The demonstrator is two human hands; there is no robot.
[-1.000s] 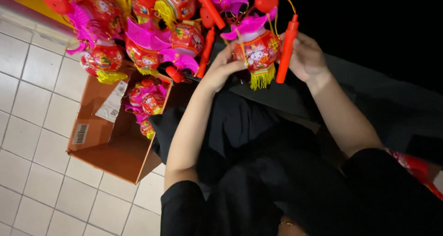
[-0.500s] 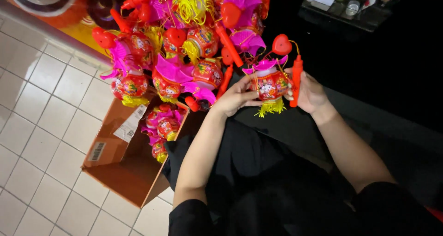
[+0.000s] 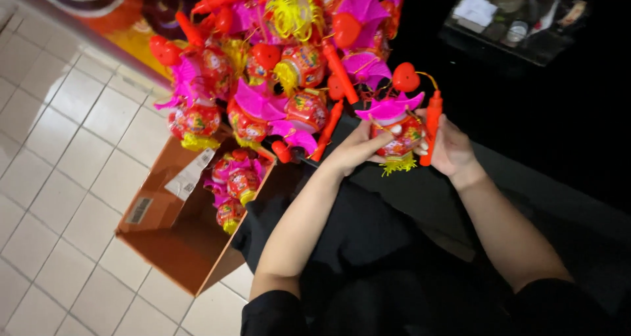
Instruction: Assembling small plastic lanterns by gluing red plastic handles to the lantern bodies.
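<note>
Both hands hold one small toy lantern [image 3: 397, 131]: a red round body, a pink roof-shaped top, a yellow tassel below and a red heart above. My left hand [image 3: 358, 148] cups its left side. My right hand [image 3: 449, 148] grips its right side, beside the lantern's red stick handle [image 3: 432, 127]. A big cluster of the same red, pink and yellow lanterns [image 3: 276, 66] hangs close to the left of my hands.
An open brown cardboard box [image 3: 177, 234] stands on the white tiled floor [image 3: 59, 178] at the left, with several lanterns [image 3: 233, 185] in it. My lap in black clothing fills the lower middle. A dark shelf with small items [image 3: 519, 14] is at top right.
The view has swung so the cluster and box sit further right and lower. Both hands kept hold of the lantern and sit lower in the view.
</note>
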